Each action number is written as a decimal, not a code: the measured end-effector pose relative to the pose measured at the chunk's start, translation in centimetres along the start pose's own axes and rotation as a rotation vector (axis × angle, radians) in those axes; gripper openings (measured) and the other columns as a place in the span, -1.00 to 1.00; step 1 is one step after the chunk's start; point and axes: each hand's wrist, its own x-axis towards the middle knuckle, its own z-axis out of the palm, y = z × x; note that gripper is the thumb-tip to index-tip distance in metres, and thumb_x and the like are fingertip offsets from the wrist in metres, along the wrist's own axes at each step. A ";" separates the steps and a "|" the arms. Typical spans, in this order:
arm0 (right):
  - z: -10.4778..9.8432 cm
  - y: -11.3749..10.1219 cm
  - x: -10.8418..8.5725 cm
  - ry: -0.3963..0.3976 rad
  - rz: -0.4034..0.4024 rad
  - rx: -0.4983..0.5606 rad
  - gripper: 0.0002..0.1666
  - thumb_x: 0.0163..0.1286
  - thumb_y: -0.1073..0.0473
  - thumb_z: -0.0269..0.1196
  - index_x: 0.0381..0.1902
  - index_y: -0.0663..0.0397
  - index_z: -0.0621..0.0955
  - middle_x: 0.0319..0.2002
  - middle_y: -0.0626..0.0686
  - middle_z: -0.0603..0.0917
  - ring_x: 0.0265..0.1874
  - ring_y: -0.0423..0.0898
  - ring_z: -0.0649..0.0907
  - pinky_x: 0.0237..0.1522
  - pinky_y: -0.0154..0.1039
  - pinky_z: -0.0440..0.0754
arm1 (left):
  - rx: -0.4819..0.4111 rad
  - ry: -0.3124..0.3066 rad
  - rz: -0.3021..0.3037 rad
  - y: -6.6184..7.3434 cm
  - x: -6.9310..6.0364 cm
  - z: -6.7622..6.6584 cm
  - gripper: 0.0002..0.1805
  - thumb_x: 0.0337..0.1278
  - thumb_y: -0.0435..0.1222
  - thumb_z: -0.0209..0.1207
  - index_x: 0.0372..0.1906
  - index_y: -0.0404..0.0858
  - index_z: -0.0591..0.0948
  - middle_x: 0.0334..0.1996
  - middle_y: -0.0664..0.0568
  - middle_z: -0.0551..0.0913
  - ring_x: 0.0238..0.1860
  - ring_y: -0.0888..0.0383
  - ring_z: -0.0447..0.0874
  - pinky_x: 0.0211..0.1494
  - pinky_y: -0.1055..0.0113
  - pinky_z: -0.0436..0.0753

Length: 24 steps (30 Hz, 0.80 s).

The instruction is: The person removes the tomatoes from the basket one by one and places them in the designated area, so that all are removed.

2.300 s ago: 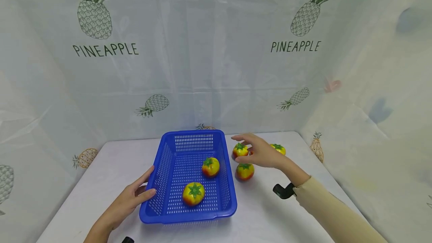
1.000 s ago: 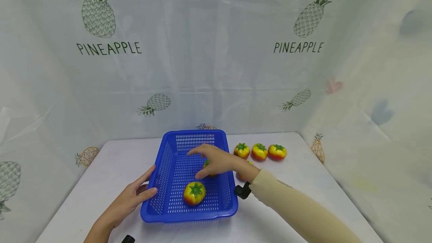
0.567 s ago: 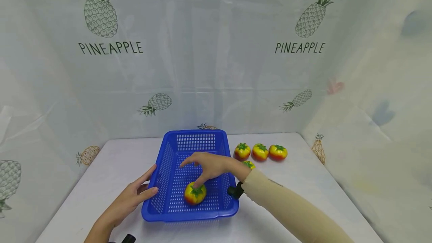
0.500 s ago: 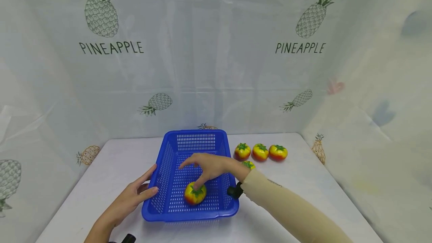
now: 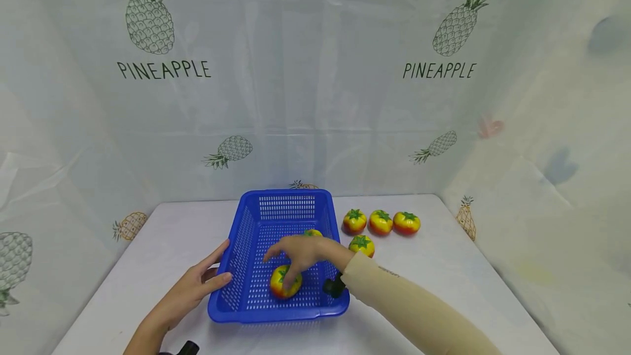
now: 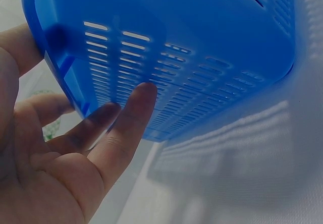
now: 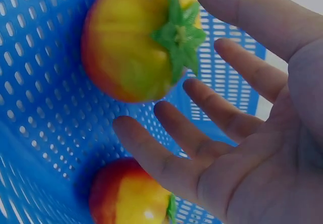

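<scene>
My left hand [image 5: 189, 289] holds the left side of a blue perforated plastic basket [image 5: 276, 316]. In the left wrist view, its fingers [image 6: 126, 128] lie along the slotted outer wall. Inside the basket is a yellow-red toy tomato [image 5: 280, 287] with a green star-shaped top. My right hand [image 5: 300, 253] hovers over it with fingers spread, the thumb in front of the tomato. Another tomato [image 5: 313, 232] is partly hidden behind this hand. The right wrist view shows a gap between the fingers and the upper tomato [image 7: 126, 47].
Several similar tomatoes [image 5: 380, 223] rest on the white table [image 5: 434, 267] right of the basket; the nearest one [image 5: 362, 244] lies close to its right wall. A white pineapple-print sheet [image 5: 305, 97] hangs behind and at the sides.
My right hand has moved left from the tomatoes on the table to inside the basket, then lowered toward the near tomato. The left hand stays at the basket's side.
</scene>
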 end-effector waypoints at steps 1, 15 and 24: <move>0.1 0.0 0.1 -0.005 0.005 0.002 -0.23 0.26 0.00 0.60 0.42 -0.21 0.61 0.39 -0.12 0.62 0.40 -0.09 0.54 0.41 -0.06 0.58 | 0.000 0.001 -0.001 0.0 0.0 0.0 -0.09 0.52 -0.08 0.23 0.76 -0.02 0.02 0.61 -0.40 0.17 0.45 -0.35 0.45 0.37 -0.28 0.58; 1.3 0.7 1.4 -0.016 0.011 0.092 -0.50 0.37 0.05 0.52 0.25 -0.23 0.73 0.07 -0.26 0.70 0.00 -0.27 0.59 0.20 -0.29 0.62 | 0.002 -0.001 0.003 0.0 0.0 -0.1 -0.09 0.50 -0.05 0.24 0.76 0.04 0.03 0.62 -0.38 0.18 0.46 -0.33 0.45 0.38 -0.28 0.58; 1.3 1.7 1.9 -0.053 -0.009 0.197 -0.47 0.37 0.05 0.52 0.28 -0.20 0.71 0.06 -0.28 0.68 0.01 -0.27 0.59 0.19 -0.30 0.60 | 0.006 0.001 -0.007 0.1 0.0 -0.1 -0.08 0.51 -0.05 0.23 0.76 0.01 0.02 0.62 -0.38 0.17 0.48 -0.38 0.42 0.38 -0.29 0.57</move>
